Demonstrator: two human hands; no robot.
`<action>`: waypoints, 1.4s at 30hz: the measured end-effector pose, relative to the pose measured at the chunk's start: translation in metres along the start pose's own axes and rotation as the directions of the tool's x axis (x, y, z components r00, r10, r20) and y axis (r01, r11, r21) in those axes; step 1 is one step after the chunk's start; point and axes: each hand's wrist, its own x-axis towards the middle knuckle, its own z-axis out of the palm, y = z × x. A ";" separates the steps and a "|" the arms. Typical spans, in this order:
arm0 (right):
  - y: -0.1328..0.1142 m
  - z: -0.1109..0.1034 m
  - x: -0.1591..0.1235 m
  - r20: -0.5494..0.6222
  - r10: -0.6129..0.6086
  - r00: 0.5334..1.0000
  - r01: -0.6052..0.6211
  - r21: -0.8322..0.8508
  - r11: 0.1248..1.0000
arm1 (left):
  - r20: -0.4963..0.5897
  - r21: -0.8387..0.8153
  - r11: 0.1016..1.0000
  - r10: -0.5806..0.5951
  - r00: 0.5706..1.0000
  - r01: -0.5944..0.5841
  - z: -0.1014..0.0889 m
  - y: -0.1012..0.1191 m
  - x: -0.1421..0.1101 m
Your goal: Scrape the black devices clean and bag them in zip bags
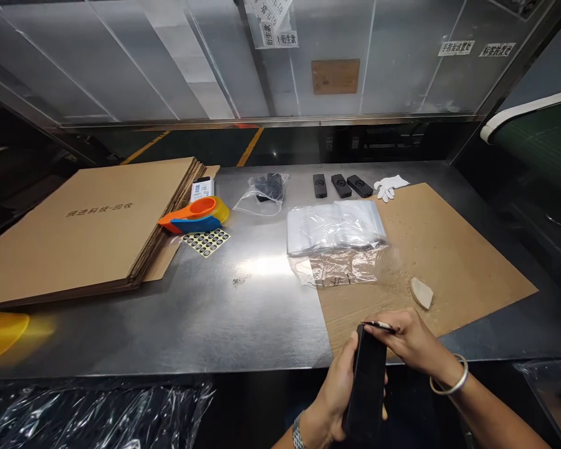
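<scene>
My left hand (333, 391) is wrapped round a long black device (365, 386), held upright at the near edge of the steel table (243, 312). My right hand (409, 340) pinches a small thin dark piece (378, 325) at the device's top end. Both hands hover over the near edge of a brown cardboard sheet (453, 249). A bracelet sits on each wrist.
A stack of clear plastic bags (334, 226) lies ahead, with three black devices (340, 185) and a white glove (389, 186) behind it. Flat cartons (84, 227), an orange-blue tape dispenser (196, 215), a sticker sheet (206, 241) and a bagged black item (267, 187) lie left. A white pad (421, 292) rests on the cardboard.
</scene>
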 end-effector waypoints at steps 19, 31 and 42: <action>0.003 0.035 -0.021 -0.157 0.359 0.920 -0.313 0.255 0.915 | -0.323 0.084 0.941 0.336 0.884 -0.327 0.002 -0.006 -0.003; -0.004 0.046 -0.028 -0.036 0.351 0.936 -0.317 0.354 0.880 | -0.151 -0.022 0.924 0.374 0.915 -0.381 -0.005 0.002 -0.003; 0.000 0.046 -0.060 0.151 0.342 0.927 -0.351 0.671 0.653 | 0.038 -0.328 0.929 0.192 0.981 -0.169 -0.008 0.015 0.007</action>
